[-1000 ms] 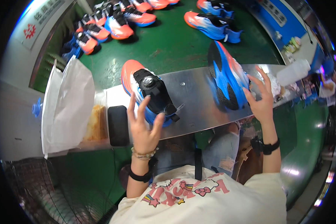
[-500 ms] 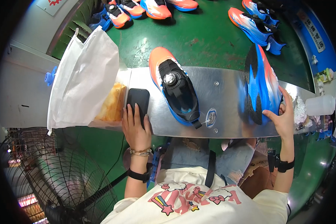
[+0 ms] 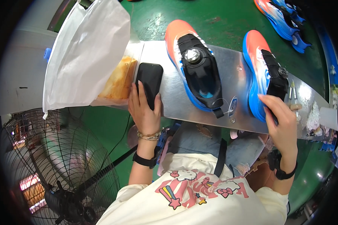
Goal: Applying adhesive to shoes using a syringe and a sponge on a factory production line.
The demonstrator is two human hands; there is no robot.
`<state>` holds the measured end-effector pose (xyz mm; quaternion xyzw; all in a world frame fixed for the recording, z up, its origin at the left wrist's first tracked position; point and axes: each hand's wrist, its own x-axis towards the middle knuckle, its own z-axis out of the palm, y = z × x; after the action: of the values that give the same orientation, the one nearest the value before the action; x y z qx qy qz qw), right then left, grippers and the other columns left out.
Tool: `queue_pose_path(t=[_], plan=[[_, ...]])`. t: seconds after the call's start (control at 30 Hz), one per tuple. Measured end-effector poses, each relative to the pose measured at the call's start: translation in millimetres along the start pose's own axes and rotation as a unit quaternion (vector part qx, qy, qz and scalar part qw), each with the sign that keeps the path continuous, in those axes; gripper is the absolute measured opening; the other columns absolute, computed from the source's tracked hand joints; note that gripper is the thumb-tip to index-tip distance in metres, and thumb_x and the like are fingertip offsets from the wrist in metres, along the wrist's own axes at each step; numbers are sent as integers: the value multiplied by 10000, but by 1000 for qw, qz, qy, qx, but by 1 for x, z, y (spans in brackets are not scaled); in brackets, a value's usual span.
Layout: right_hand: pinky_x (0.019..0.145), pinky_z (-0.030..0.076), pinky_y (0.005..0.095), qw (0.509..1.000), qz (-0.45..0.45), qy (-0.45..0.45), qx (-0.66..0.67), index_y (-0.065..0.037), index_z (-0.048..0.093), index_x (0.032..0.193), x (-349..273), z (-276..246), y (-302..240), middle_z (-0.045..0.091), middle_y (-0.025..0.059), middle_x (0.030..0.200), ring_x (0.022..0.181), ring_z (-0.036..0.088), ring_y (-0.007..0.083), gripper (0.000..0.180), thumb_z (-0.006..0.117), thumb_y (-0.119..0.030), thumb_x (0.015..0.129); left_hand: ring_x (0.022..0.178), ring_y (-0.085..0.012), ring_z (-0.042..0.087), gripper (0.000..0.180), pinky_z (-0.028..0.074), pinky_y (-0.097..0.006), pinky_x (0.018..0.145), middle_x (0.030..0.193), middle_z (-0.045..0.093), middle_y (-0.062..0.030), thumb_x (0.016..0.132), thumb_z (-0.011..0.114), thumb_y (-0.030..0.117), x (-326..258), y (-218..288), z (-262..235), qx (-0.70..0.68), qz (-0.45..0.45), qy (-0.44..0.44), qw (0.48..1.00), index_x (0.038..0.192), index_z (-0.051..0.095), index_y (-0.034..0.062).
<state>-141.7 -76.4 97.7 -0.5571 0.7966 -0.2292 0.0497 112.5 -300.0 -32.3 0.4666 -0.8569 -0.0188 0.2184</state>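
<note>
On my feed, L hand (image 3: pixel 145 117) fingers half-spread, touched blk phone (image 3: pixel 151 79), couldn't tell grip, R hand (image 3: pixel 284 122) fingers closed at orange-blue shoe's (image 3: pixel 255 98) heel, 2nd shoe (image 3: pixel 199 69) stood btwn on bench (image 3: pixel 229 63)

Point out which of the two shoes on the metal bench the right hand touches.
The right shoe, farther from the phone: the right hand touches its heel end. The left shoe has no hand on it.

- Left shoe (image 3: pixel 199 73): orange toe, white-and-blue sides, black lining
- Right shoe (image 3: pixel 262 77): orange toe, white blending into blue, black tongue
- Far-right shoes (image 3: pixel 279 19): orange, white, blue and black
- Phone (image 3: pixel 151 80): plain black
- Bag (image 3: pixel 92 56), left: plain white
- Bench (image 3: pixel 233 60): silver-grey
- Floor (image 3: pixel 154 18): green
- Jeans (image 3: pixel 189 138): faded blue
- Shirt (image 3: pixel 202 187): cream, pink letters, pink and yellow stars, coloured stripes
</note>
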Motion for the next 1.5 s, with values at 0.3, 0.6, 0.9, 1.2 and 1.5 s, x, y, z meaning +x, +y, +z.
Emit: queue_pose_path(t=[0.3,0.6,0.9,1.2,1.5], plan=[[941,469,459,996,-40,-78,12,-72,673,1085,14,19,-22,633,132,1182,1112,573,407,504,612,109,619,1181,-344,443,945,379,-442,997,1277,453,-176,625,850,243,1,3,-5,-179,-129,30,975,1429,382,77],[929,461,460,984,-76,-149,-56,-96,663,1049,70,35,-60,612,26,1244,1046,548,371,374,641,16,693,1145,-317,438,864,394,-409,972,1271,407,-178,666,823,170,2,8,-14,-126,-66,12,990,1414,403,57],[773,550,326,990,-117,-76,31,-32,631,1136,26,41,-44,615,44,1190,899,581,260,375,595,-80,765,1401,-359,264,693,266,-510,1091,1534,211,-133,887,589,166,18,83,-64,-552,-91,-9,829,1487,252,80],[1012,428,405,995,37,79,44,-132,674,1134,-65,-27,41,621,45,1247,1186,548,272,364,735,-220,786,1218,-331,521,439,412,-410,1012,1395,447,-187,675,710,3,51,137,-58,-424,139,-172,878,1105,686,85],[1039,413,414,999,29,2,-23,-204,612,1242,-97,-34,182,449,15,1424,1282,433,291,477,727,-201,779,1138,-195,535,274,507,-327,883,1396,385,-103,775,650,-75,82,115,-64,-386,139,-295,863,1027,622,28]])
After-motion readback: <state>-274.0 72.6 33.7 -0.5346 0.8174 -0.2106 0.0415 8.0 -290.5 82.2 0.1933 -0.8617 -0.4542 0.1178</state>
